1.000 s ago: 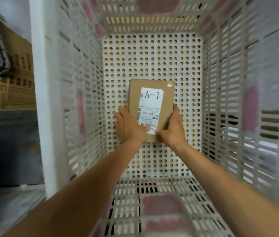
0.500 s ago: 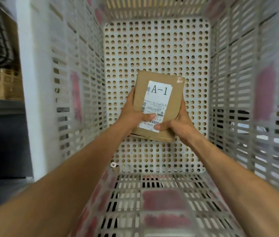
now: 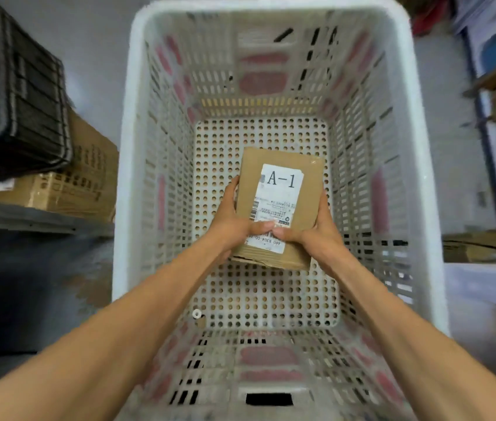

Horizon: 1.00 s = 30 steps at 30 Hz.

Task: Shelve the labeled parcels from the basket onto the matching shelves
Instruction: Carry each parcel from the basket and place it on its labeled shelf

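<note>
Inside the white basket (image 3: 125, 177), above its floor, both hands grip one parcel (image 3: 280, 208) labelled A-1: left hand (image 3: 234, 226) on its left edge, right hand (image 3: 316, 235) opposite, thumbs on top.

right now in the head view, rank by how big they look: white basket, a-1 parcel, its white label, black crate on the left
1. white basket
2. black crate, partly cut off at the frame edge
3. A-1 parcel
4. white label

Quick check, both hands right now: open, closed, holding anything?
Left hand: closed on the A-1 parcel, gripping its left edge.
Right hand: closed on the same parcel, gripping its right edge.
</note>
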Motion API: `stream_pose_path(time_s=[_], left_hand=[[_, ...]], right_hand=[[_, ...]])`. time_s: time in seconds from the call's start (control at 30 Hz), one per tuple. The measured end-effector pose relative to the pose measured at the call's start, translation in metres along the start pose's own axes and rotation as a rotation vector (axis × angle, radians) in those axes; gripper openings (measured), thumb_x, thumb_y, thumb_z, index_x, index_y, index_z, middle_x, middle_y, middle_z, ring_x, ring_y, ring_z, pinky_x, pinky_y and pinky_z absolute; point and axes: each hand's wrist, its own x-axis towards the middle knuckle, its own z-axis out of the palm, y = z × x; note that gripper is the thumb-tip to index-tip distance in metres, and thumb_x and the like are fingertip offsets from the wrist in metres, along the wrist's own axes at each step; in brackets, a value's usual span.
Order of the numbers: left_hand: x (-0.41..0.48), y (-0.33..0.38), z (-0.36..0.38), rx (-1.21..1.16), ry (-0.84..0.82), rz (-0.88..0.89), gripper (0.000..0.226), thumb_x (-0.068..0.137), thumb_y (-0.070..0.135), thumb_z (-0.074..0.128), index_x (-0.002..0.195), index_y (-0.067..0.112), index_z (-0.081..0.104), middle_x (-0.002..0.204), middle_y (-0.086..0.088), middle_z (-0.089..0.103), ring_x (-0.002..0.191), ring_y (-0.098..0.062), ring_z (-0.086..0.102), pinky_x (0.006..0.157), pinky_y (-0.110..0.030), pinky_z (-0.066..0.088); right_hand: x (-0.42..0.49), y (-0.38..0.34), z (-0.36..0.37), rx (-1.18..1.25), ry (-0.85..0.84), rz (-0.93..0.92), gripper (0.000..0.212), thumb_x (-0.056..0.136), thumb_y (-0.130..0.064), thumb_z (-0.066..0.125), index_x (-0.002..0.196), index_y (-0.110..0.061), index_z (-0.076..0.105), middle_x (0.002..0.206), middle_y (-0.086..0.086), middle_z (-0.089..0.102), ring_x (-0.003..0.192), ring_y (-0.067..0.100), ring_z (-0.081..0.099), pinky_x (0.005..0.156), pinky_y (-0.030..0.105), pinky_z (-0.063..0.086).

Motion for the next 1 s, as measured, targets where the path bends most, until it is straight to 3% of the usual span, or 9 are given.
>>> stream_pose_path(time_s=[0.13,0.23,0.33,0.4,0.5,0.63,0.8,0.93,1.0], left_hand=[[-0.043,0.073,0.000,0.067,0.019,0.166,0.125,0.048,0.004,0.092,0.148,0.033,0.024,0.123,0.008,0.063,0.112,-0.012,0.060,0.096,-0.035,0.051],[-0.086,0.143,-0.002,0.115,0.021,0.362,0.117,0.038,0.021,0.090,0.138,0.040,0.032,0.123,0.013,0.063,0.116,-0.010,0.058,0.102,-0.041,0.046],[-0.134,0.215,-0.006,0.115,-0.002,0.517,0.129,0.031,0.029,0.092,0.143,0.031,0.028,0.128,0.005,0.061,0.119,-0.013,0.058,0.103,-0.043,0.046],[-0.165,0.257,-0.009,0.098,-0.018,0.574,0.142,0.033,0.023,0.095,0.150,0.029,0.016,0.129,0.001,0.061,0.119,-0.016,0.058,0.101,-0.041,0.048],[-0.211,0.313,-0.013,0.146,-0.038,0.722,0.123,0.054,-0.007,0.087,0.150,0.025,0.017,0.127,0.002,0.060,0.115,-0.010,0.060,0.087,-0.020,0.052],[-0.263,0.367,-0.024,0.194,-0.084,0.864,0.118,0.061,-0.013,0.081,0.151,0.025,0.016,0.127,0.008,0.058,0.113,-0.007,0.058,0.080,-0.009,0.050],[-0.322,0.399,-0.035,0.231,-0.175,0.996,0.128,0.062,-0.007,0.083,0.153,0.027,0.000,0.139,0.004,0.047,0.111,0.005,0.054,0.075,-0.001,0.044],[-0.358,0.405,-0.039,0.267,-0.267,1.066,0.131,0.059,0.003,0.088,0.152,0.035,0.000,0.138,0.004,0.051,0.119,-0.003,0.055,0.092,-0.016,0.049],[-0.374,0.401,-0.038,0.283,-0.289,1.088,0.133,0.057,0.005,0.089,0.152,0.036,0.002,0.132,0.008,0.055,0.118,-0.003,0.057,0.096,-0.026,0.050]], right_hand=[[-0.026,-0.085,-0.013,-0.054,-0.004,-0.160,0.132,0.052,-0.005,0.093,0.153,-0.026,0.009,0.128,-0.015,0.057,0.112,-0.008,0.055,0.097,0.018,0.047],[-0.049,-0.160,-0.023,-0.110,-0.031,-0.308,0.138,0.050,-0.010,0.092,0.153,-0.026,0.002,0.137,-0.009,0.054,0.124,0.001,0.051,0.107,0.030,0.042],[-0.077,-0.240,-0.030,-0.142,-0.037,-0.457,0.142,0.054,-0.010,0.092,0.153,-0.032,-0.008,0.143,-0.008,0.049,0.128,0.002,0.049,0.107,0.032,0.042],[-0.100,-0.288,-0.035,-0.155,-0.029,-0.553,0.142,0.054,-0.011,0.092,0.153,-0.033,-0.008,0.143,-0.006,0.048,0.127,0.003,0.050,0.105,0.031,0.044],[-0.138,-0.350,-0.041,-0.173,-0.002,-0.684,0.143,0.054,-0.010,0.092,0.152,-0.036,-0.009,0.146,-0.009,0.044,0.130,0.002,0.046,0.108,0.034,0.041],[-0.190,-0.403,-0.040,-0.171,0.032,-0.816,0.140,0.062,0.014,0.081,0.150,-0.034,-0.016,0.138,-0.016,0.043,0.119,-0.012,0.050,0.093,0.014,0.046],[-0.257,-0.443,-0.030,-0.212,0.134,-0.899,0.144,0.058,-0.002,0.090,0.148,-0.047,-0.013,0.150,-0.008,0.037,0.134,0.003,0.042,0.111,0.036,0.038],[-0.302,-0.447,-0.021,-0.205,0.254,-0.957,0.141,0.059,-0.004,0.090,0.149,-0.046,-0.011,0.137,-0.027,0.040,0.127,-0.007,0.045,0.104,0.021,0.040],[-0.323,-0.440,-0.016,-0.189,0.319,-0.984,0.141,0.056,-0.006,0.091,0.148,-0.050,-0.007,0.136,-0.026,0.041,0.126,-0.007,0.046,0.103,0.022,0.040]])
